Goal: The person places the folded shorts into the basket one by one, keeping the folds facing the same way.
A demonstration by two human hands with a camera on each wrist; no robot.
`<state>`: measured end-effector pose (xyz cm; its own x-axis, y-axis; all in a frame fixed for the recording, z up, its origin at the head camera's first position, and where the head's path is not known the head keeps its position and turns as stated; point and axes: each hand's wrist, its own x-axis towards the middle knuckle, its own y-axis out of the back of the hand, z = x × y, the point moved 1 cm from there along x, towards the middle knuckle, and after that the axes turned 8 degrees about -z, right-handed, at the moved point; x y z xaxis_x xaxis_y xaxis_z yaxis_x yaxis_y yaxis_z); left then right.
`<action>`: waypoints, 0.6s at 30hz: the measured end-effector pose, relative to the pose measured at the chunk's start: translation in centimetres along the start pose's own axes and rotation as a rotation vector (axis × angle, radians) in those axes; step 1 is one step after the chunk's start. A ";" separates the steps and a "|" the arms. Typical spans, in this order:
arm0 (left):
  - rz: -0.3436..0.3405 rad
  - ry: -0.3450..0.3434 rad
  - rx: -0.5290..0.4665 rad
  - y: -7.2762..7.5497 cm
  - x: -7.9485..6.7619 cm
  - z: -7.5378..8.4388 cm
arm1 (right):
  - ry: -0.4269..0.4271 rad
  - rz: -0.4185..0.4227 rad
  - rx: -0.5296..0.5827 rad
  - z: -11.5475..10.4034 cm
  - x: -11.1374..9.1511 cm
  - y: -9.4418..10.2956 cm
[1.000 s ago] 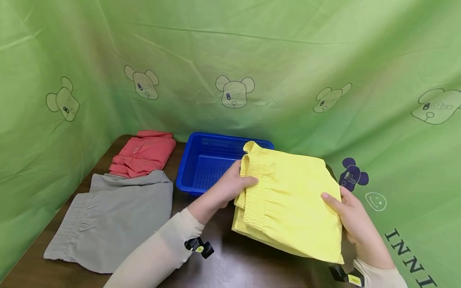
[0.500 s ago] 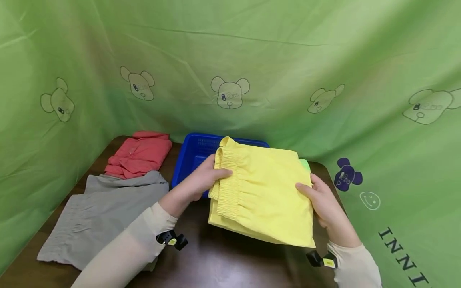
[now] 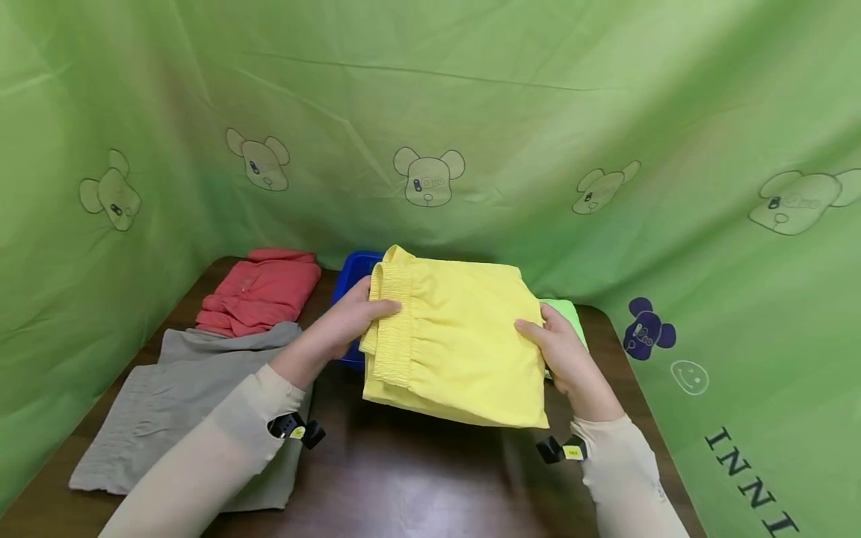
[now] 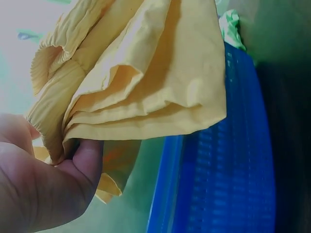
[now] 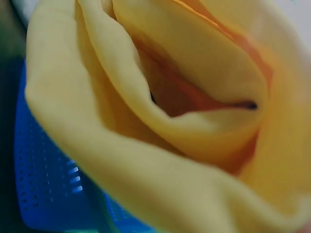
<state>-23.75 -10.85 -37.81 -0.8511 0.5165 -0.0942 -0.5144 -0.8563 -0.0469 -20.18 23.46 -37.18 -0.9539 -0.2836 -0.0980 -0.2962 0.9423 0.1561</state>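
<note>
Folded yellow shorts [image 3: 464,336] with a gathered elastic waistband are held up above the table, in front of a blue plastic basket [image 3: 358,270]. My left hand [image 3: 346,321] pinches the waistband end, thumb on top. On the opposite edge, my right hand [image 3: 563,347] grips the cloth with its thumb over the front. In the left wrist view the folded layers hang beside the perforated basket wall [image 4: 218,189]. Loose yellow folds fill most of the right wrist view, where the hand is almost entirely hidden. Most of the basket is covered by the shorts in the head view.
Grey shorts [image 3: 181,418] lie flat on the brown table [image 3: 417,486] at the left. Behind them is a folded red garment [image 3: 265,288]. Light green cloth [image 3: 568,312] shows at the right behind my right hand. A green printed curtain [image 3: 511,112] encloses the back and sides.
Both hands have carried the yellow shorts to the left and slightly up, covering more of the basket. The light green cloth at the right has come into view.
</note>
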 end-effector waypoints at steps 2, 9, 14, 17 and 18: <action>0.014 -0.005 0.006 0.6 0.2 -0.1 | -0.008 0.003 0.004 0.1 0.9 -0.2; 0.034 -0.018 0.018 2.4 1.6 -0.9 | -0.043 0.015 0.011 0.2 3.2 -0.5; 0.050 -0.019 0.036 3.7 2.5 -1.4 | -0.059 0.020 -0.003 0.2 4.7 -0.7; 0.060 -0.018 0.038 4.3 3.1 -1.6 | -0.073 0.029 -0.019 0.2 5.6 -0.6; 0.062 -0.015 0.040 4.5 3.2 -1.6 | -0.079 0.034 -0.024 0.3 5.8 -0.6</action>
<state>-28.64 -12.99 -39.90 -0.8830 0.4624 -0.0808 -0.4639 -0.8859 -0.0013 -25.55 21.26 -38.09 -0.9569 -0.2361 -0.1692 -0.2661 0.9461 0.1844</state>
